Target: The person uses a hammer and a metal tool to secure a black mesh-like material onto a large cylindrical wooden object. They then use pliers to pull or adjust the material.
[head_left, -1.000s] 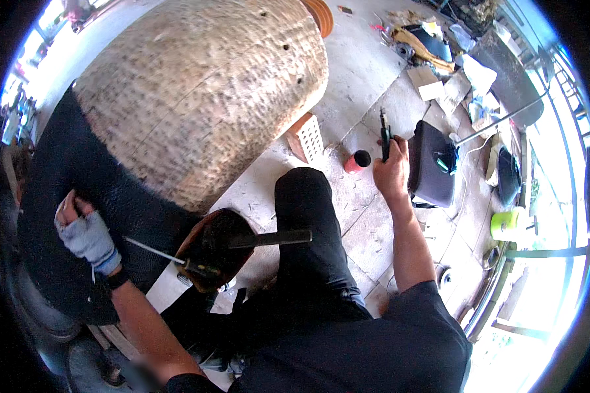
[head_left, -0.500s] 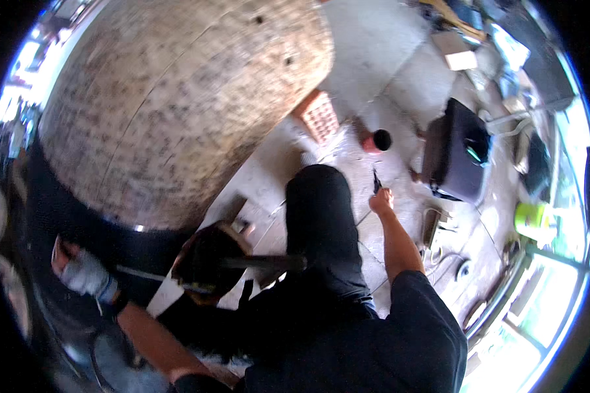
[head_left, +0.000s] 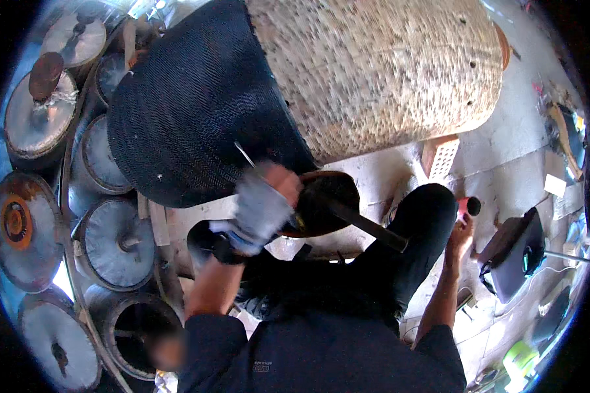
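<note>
My left hand (head_left: 262, 206), in a pale work glove and smeared by motion, is closed on a thin shiny metal rod (head_left: 245, 154) pointing up and left. It hovers in front of the black ridged end (head_left: 196, 105) of a large barrel-shaped body (head_left: 387, 72), whose other part is mottled tan. My bare right hand (head_left: 461, 237) reaches out past my knee, its fingers curled at the side of a red cup (head_left: 465, 207) with a dark inside. A dark rounded piece (head_left: 318, 196) with a bar-like handle (head_left: 367, 224) lies between my knees, below the barrel-shaped body.
Several grey round drums (head_left: 119, 242) stand in rows at the left. A perforated brick (head_left: 442, 157) sits under the barrel-shaped body's right part. Right of my right hand are a dark case (head_left: 511, 255) and, lower, a yellow-green container (head_left: 521, 359).
My view has swung left. My left hand has moved right with the rod. My right hand has come to the red cup, and the dark slim tool it held no longer shows.
</note>
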Action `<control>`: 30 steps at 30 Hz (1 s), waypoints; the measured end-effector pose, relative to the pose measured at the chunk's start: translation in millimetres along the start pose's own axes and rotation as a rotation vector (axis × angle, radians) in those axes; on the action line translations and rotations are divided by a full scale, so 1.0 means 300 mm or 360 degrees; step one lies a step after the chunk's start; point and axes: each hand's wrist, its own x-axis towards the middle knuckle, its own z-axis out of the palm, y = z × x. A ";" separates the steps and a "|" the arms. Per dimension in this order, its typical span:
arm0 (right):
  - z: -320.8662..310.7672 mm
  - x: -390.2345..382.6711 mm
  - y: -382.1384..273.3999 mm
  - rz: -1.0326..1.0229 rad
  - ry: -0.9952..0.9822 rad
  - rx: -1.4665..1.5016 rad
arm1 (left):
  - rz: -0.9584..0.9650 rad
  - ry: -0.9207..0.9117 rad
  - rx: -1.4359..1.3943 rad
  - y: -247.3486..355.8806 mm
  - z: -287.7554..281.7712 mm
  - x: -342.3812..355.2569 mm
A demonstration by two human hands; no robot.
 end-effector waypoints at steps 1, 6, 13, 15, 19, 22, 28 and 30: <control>-0.066 -0.023 -0.237 -0.0216 0.0133 0.0111 | 0.0144 0.0129 0.0090 0.043 0.055 -0.059; -0.260 -0.204 -0.791 -0.1152 -0.0145 0.0290 | 0.0165 -0.0138 0.0160 0.201 0.211 -0.133; -0.118 -0.402 -0.922 -0.1742 -0.0946 -0.0302 | 0.0134 -0.0254 0.0045 0.253 0.292 -0.097; -0.092 -0.433 -0.922 -0.1651 -0.0972 -0.0513 | 0.0228 -0.0044 0.0322 0.241 0.282 -0.095; -0.085 -0.461 -0.937 -0.1543 -0.1026 -0.0507 | 0.0309 -0.0220 0.0019 0.208 0.366 -0.126; -0.122 -0.462 -0.944 -0.1483 -0.1057 -0.0420 | 0.0313 -0.0350 -0.0050 0.211 0.347 -0.115; -0.145 -0.463 -0.947 -0.1145 -0.1179 -0.0334 | 0.0384 -0.0451 0.0290 0.236 0.242 -0.099; -0.133 -0.450 -0.909 -0.1103 -0.1206 -0.0077 | 0.0198 -0.0477 0.0249 0.258 0.229 -0.091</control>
